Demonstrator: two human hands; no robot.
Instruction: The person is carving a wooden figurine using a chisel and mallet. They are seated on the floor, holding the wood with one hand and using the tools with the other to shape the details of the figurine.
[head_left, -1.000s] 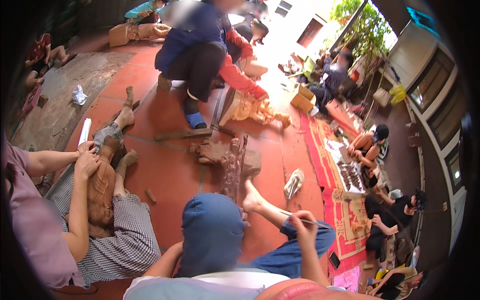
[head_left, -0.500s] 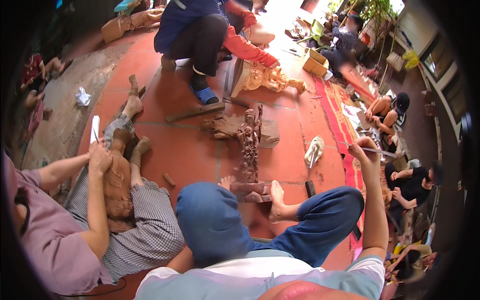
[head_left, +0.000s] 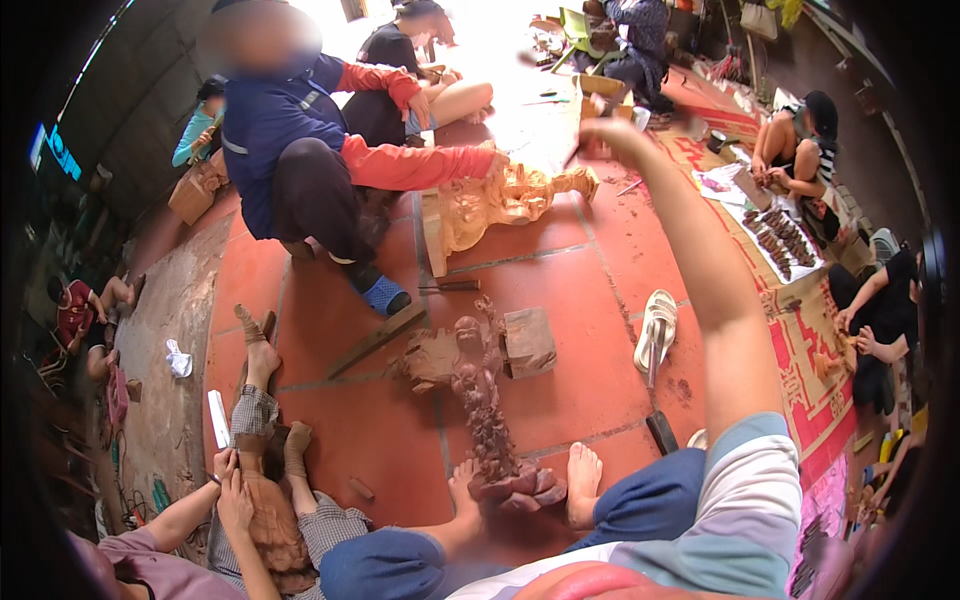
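Dark-brown carved wooden statue (head_left: 482,405) rests, in the head view, between the person's bare feet (head_left: 583,485), its base at the near end; whether it stands or leans, I cannot tell. The right hand (head_left: 618,143) is stretched far forward, near a pale carved wooden figure (head_left: 500,208); it is blurred, so I cannot tell if it grips. The left hand is out of view. In my judgement, the feet should steady the base, and the arm should pass clear of the co-worker's red sleeve (head_left: 400,167).
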